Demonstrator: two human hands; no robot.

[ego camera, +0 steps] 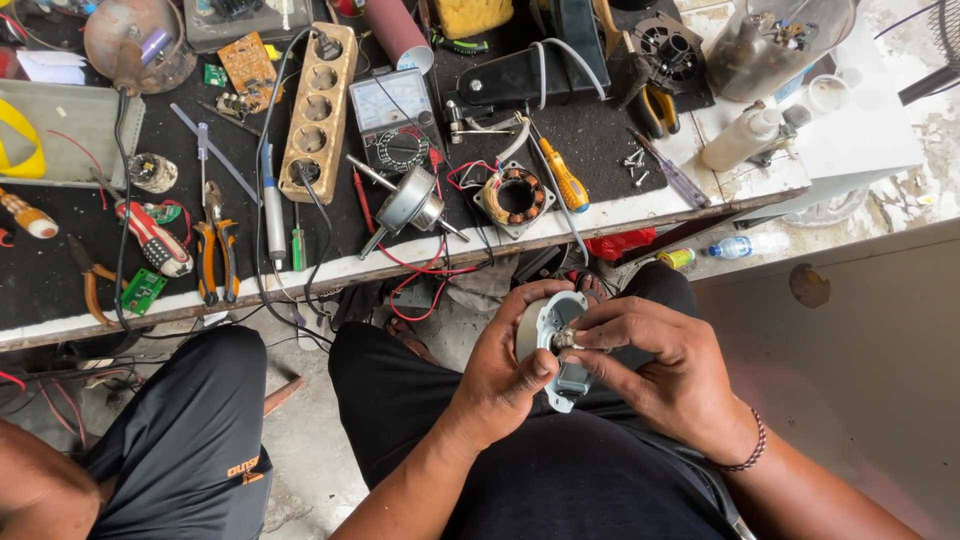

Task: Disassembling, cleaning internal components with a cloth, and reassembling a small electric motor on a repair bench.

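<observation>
Over the lap, just below the bench edge, both hands meet around a small grey motor cover (pixel 548 345). The left hand (pixel 500 375) comes up from the lower middle, forearm angled toward the right, its palm cupped behind the cover and the thumb pressed across the near face, so the piece sits gripped in a half-closed hand. The right hand (pixel 660 370) reaches in from the right, wrist bent, a bead bracelet (pixel 748 448) round it. Its thumb and forefinger are pinched tight on a short metal stub (pixel 567 340) at the cover's centre, the other fingers curled loosely above. The cover is tilted, its round face turned toward the right hand, its lower corner poking out beneath both hands against the dark trousers.

On the bench (pixel 60 290) above, well apart from the hands, lie a rotor on its shaft (pixel 410 203), a copper-wound stator (pixel 514 198), a yellow-handled screwdriver (pixel 563 175), a multimeter (pixel 395 120), a wooden socket strip (pixel 318 110) and orange pliers (pixel 216 255). At the left edge another person's knee (pixel 190 420) in dark cloth shows.
</observation>
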